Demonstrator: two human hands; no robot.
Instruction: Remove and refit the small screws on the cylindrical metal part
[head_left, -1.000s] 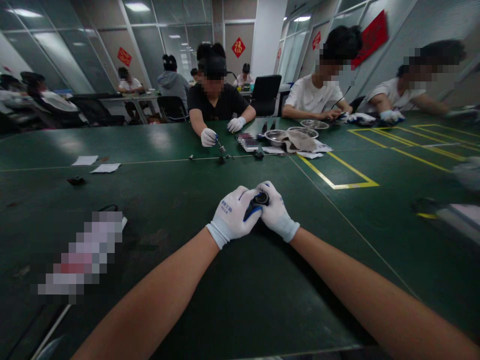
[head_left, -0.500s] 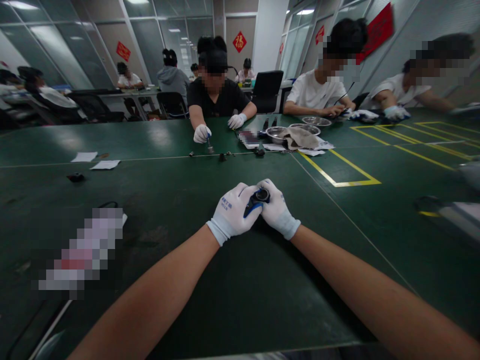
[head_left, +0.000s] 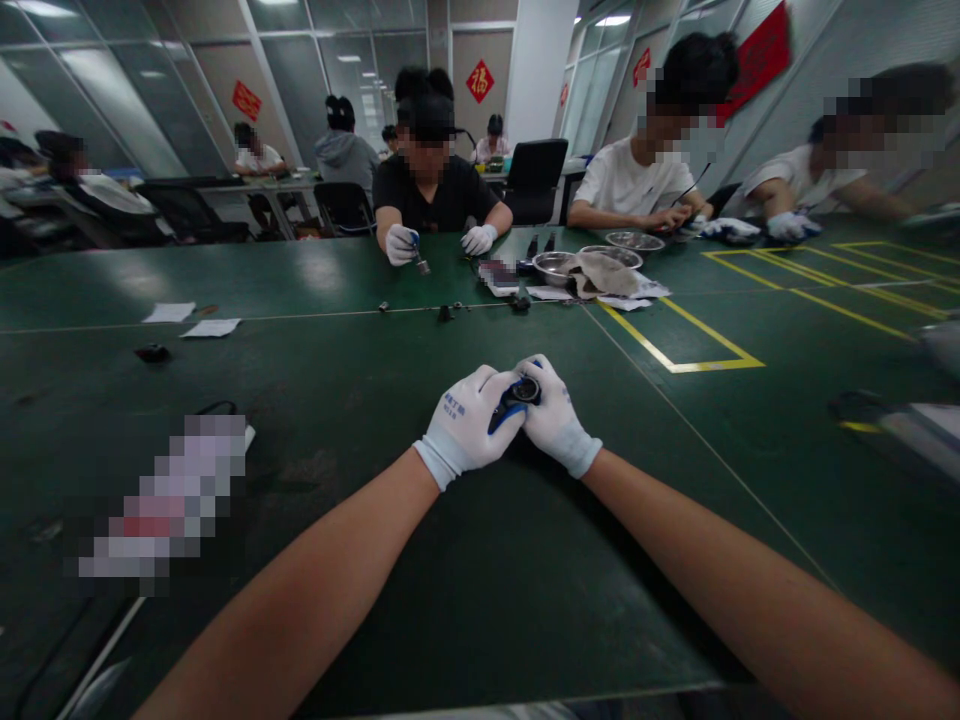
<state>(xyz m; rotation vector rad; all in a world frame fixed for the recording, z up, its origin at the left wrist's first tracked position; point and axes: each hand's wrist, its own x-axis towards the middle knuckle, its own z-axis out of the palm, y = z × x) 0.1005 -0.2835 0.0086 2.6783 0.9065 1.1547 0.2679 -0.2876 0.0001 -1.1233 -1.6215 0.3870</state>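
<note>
Both of my hands wear white gloves with blue palms and meet above the green table point(head_left: 480, 600). Between them is a small black object point(head_left: 526, 390) with a round, ring-like end facing up; its kind is not clear. My left hand point(head_left: 469, 420) wraps around its left side, fingers closed. From the right, my right hand point(head_left: 555, 415) grips it near the round end, fingers bent around it. The gloves hide most of the object's body.
A blurred-out pale item point(head_left: 169, 500) with a cable lies at left, near a small dark part point(head_left: 152, 353) and paper slips point(head_left: 211, 328). Across the table, a gloved co-worker point(head_left: 431, 190) holds a small tool. Metal bowls point(head_left: 555, 266), a cloth point(head_left: 600, 275) and yellow tape point(head_left: 712, 366) are rightward.
My hands keep nearly the same place and grip; the round end appears slightly turned. The co-worker opposite has lifted the small tool off the table area toward themselves.
</note>
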